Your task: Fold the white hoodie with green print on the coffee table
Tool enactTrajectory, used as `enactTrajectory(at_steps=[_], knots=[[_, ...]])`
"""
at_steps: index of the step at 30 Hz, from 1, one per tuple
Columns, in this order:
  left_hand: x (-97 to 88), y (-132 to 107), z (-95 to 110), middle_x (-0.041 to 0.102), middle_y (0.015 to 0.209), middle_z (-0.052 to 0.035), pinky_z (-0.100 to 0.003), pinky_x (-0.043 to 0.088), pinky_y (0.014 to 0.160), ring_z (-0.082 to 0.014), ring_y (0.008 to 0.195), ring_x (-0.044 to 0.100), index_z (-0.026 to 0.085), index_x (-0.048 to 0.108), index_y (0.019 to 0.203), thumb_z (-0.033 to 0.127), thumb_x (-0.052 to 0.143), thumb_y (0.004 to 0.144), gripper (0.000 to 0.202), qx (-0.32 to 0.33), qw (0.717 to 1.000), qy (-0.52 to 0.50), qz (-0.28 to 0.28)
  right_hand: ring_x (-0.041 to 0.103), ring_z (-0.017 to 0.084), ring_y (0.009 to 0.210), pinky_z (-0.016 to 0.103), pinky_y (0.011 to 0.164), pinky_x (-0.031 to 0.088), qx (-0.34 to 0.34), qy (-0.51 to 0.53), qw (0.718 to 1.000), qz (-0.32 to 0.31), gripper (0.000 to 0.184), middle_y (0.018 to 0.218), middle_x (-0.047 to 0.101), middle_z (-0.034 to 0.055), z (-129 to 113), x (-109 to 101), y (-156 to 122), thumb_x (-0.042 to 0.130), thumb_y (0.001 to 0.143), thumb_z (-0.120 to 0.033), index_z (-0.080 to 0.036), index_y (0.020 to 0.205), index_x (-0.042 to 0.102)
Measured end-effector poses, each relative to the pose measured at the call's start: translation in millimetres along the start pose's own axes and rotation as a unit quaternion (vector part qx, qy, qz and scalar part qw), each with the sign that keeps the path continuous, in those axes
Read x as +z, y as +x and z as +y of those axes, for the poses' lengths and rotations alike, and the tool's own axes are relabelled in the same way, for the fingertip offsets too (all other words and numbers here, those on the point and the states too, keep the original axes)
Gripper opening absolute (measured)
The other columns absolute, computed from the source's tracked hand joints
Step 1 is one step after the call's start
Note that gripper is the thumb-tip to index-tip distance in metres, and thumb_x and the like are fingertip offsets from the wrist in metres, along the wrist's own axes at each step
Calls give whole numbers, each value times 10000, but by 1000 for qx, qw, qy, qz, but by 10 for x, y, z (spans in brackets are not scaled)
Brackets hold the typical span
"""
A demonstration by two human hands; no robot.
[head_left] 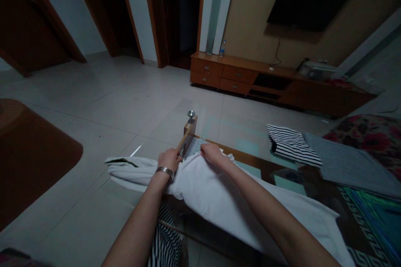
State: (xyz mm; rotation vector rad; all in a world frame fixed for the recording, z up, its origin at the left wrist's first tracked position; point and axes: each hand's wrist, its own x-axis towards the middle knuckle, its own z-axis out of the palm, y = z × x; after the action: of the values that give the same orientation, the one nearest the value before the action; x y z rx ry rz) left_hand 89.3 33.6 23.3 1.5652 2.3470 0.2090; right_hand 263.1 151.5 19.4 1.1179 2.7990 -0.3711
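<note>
A white garment (216, 200) lies stretched across a glass-topped coffee table (250, 146), and one end of it juts out past the table's left end. My left hand (168, 162), with silver bangles at the wrist, is closed on the cloth near the table's corner. Slightly to its right, my right hand (211, 153) pinches the garment's far edge between bent fingers. Small dark green spots show along that edge between my hands. A dark green strip is visible in the overhanging end. The exact garment kind cannot be made out.
A folded black-and-white striped garment (291, 144) and a grey cloth (354, 167) lie on the right, near a blue-green patterned cloth (372, 217). A metal-capped wooden post (191, 116) rises at the table's corner. An orange-brown rounded object (37, 154) stands at left. A TV cabinet (238, 75) lines the wall.
</note>
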Motion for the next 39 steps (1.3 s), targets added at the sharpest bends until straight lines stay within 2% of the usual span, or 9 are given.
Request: enactTrajectory(at_steps=[4,8,13,18,24,29,33,36,39], knots=[[189,96,285,644,1030,-87,-320,389,839,-240,1017,556,194,653,965,264,600,819,170,122,990,-37,57,624,225,958,269,775,400,-23,-22,999,8,240,1046,688,113,30,-49,-67,464,903,-278,-169,995,656],[334,197,382,634,934,-72,-293,402,790,-213,920,567,173,651,921,146,599,783,150,137,989,-50,35,622,234,936,302,810,370,-61,-44,997,16,219,977,703,95,125,-179,-189,556,856,-356,-184,930,669],[368,186,358,599,900,-53,-278,398,753,-194,867,552,187,631,870,124,564,783,127,145,987,-52,44,597,248,921,328,813,333,-50,-102,993,17,109,917,696,119,312,-343,-562,594,790,-226,-162,821,678],[429,175,389,559,953,-56,-265,400,780,-183,925,516,182,609,837,50,481,764,198,167,980,-87,66,586,178,815,246,676,330,-25,0,999,42,142,904,688,70,505,-362,-846,577,773,-221,-180,877,664],[508,231,412,579,972,-75,-285,389,837,-188,950,495,159,622,852,-20,402,754,301,204,972,-111,47,580,156,756,227,603,324,118,79,989,50,195,871,690,63,681,-237,-442,539,822,-301,-170,877,674],[441,248,436,574,905,-66,-280,386,802,-195,895,509,154,632,824,104,581,749,104,187,977,-104,2,601,209,790,248,610,361,190,114,975,-28,303,906,684,126,703,-175,-122,708,698,-388,-124,845,685],[347,218,477,584,810,-30,-258,374,717,-183,812,530,160,603,766,196,661,728,78,140,981,-137,-7,566,137,660,214,573,368,151,192,968,-56,194,774,664,36,730,-228,-38,695,680,-252,-142,838,666],[314,219,452,604,813,-6,-231,365,645,-161,760,551,162,576,840,169,679,698,176,57,981,-187,-3,532,91,641,181,579,381,81,296,952,-3,204,795,643,-8,751,-245,60,650,683,-200,-160,882,636],[339,256,383,621,846,-19,-235,373,646,-177,787,573,166,570,916,167,707,671,281,7,985,-174,-16,529,94,651,187,606,404,49,423,901,81,150,777,630,3,775,-207,168,621,671,-182,-143,815,626]])
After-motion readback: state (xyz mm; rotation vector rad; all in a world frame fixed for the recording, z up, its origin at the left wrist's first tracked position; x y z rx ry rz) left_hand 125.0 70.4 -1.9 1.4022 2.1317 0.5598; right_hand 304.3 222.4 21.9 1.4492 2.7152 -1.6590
